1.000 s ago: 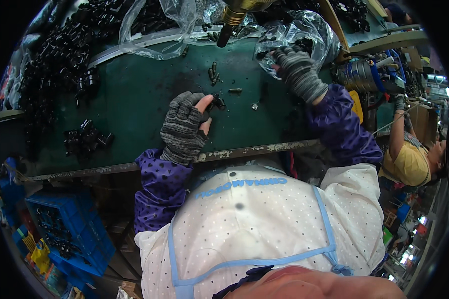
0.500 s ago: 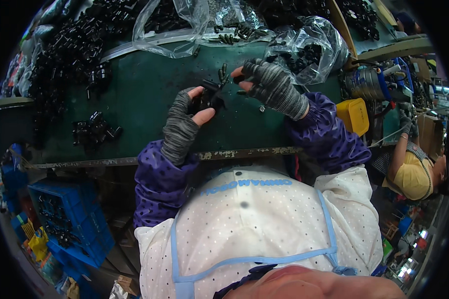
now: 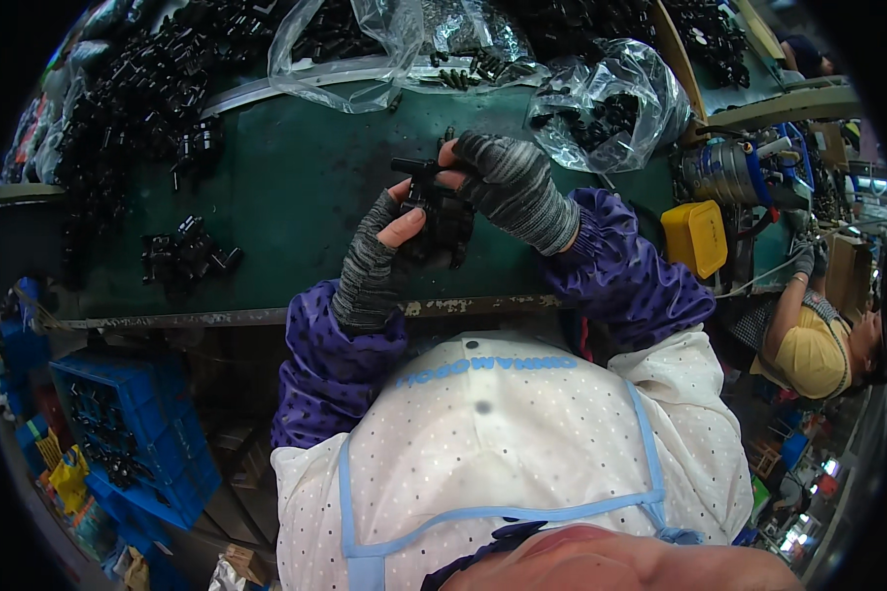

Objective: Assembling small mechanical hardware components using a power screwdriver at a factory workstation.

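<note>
Busy workshop, with a green bench (image 3: 306,197) running across it, its front edge all chipped. Far left there's a huge heap (image 3: 118,138) of shiny black parts spread over the bench. Below the bench on that side sits a blue crate (image 3: 182,424) with more black bits in it. Next along is a small cluster (image 3: 182,256) of black parts, well apart from the hands, then an open clear bag (image 3: 401,49) at the back.

Left hand (image 3: 373,251) is in a grey fingerless glove, fingers curled round a black part (image 3: 434,207) with the thumb pressed against it. That part is held between both hands, over the bench near the front edge. Right hand (image 3: 517,187), same kind of glove, has its thumb and finger close together at the top of the part; can't tell exactly what they're pinching. Some small brass pins (image 3: 455,79) lie behind the hands at the back.

Further right, another clear bag (image 3: 660,103) with black bits inside, then a yellow tub (image 3: 697,239) near the purple right sleeve (image 3: 626,261), a silver cylinder (image 3: 715,172) behind it, and a co-worker in yellow (image 3: 813,340) at the far right.
</note>
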### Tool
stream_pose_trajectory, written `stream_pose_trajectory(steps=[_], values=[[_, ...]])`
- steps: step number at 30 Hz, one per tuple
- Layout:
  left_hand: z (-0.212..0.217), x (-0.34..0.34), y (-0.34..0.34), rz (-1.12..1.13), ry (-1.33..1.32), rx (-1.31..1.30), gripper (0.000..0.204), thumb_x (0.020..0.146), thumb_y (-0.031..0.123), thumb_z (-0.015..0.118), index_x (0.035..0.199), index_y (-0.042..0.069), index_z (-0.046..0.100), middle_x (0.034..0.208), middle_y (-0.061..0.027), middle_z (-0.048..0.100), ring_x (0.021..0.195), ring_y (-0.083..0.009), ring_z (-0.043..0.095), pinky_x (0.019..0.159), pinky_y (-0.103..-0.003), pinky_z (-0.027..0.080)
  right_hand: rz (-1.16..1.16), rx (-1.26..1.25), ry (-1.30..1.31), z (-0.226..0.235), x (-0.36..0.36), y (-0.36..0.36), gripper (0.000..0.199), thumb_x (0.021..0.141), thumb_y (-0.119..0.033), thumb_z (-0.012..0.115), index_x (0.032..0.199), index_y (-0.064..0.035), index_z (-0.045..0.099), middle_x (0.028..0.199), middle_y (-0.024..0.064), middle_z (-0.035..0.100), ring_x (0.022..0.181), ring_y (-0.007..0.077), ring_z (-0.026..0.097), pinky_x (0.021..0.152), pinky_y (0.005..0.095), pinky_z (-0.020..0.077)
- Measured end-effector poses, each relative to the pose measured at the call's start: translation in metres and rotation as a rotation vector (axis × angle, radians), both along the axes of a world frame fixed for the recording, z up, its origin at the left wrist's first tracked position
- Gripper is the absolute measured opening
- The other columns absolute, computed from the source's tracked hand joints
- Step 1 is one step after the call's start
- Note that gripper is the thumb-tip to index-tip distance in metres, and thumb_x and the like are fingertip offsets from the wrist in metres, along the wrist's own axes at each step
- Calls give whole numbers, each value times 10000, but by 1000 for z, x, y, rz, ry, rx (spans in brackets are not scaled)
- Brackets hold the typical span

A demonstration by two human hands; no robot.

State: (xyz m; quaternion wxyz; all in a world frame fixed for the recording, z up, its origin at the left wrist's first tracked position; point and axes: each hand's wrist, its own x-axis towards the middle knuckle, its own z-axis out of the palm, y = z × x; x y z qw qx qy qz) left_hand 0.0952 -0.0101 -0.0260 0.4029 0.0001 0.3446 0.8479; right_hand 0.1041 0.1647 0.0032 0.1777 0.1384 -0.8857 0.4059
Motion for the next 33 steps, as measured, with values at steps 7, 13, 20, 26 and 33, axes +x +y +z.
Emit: stream_pose_trajectory(steps=[7, 13, 20, 26, 33], values=[[-7, 4, 6, 48, 85, -107, 410, 795, 124, 519, 1170, 35, 377, 1015, -110, 537, 899, -197, 561, 766, -309, 483, 24, 116, 140, -9, -2, 0, 165, 701, -105, 667, 837, -62, 583, 712, 93, 605, 631, 215, 603, 559, 285, 481], [0, -1, 9, 59, 149, -137, 435, 789, 138, 532, 1179, 34, 369, 1026, -125, 527, 890, -206, 562, 755, -323, 492, 74, 65, -444, 23, -23, 14, 229, 718, -103, 654, 893, -19, 532, 733, 73, 584, 696, 134, 582, 607, 244, 461], [7, -10, 25, -46, 124, -5, 457, 804, 204, 511, 1202, 20, 381, 1033, -103, 526, 900, -176, 549, 739, -288, 483, 355, -364, -594, 2, 4, 32, 438, 764, -232, 632, 1087, 15, 471, 853, 86, 588, 827, 186, 576, 718, 270, 460], [11, -18, 1, 3, 263, -132, 394, 812, 171, 506, 1173, 34, 430, 1064, -58, 507, 937, -158, 517, 724, -282, 481, -216, -1136, -597, 35, -32, 104, 202, 770, -213, 596, 867, -37, 578, 698, 25, 570, 521, 136, 557, 391, 222, 422], [27, -53, -87, 552, 1591, -1761, 396, 741, 212, 604, 1085, 49, 498, 1079, -129, 491, 1018, -293, 459, 891, -372, 361, -775, -966, -253, 24, -139, 300, 174, 751, -183, 621, 869, -67, 566, 681, 75, 565, 491, 197, 524, 437, 311, 487]])
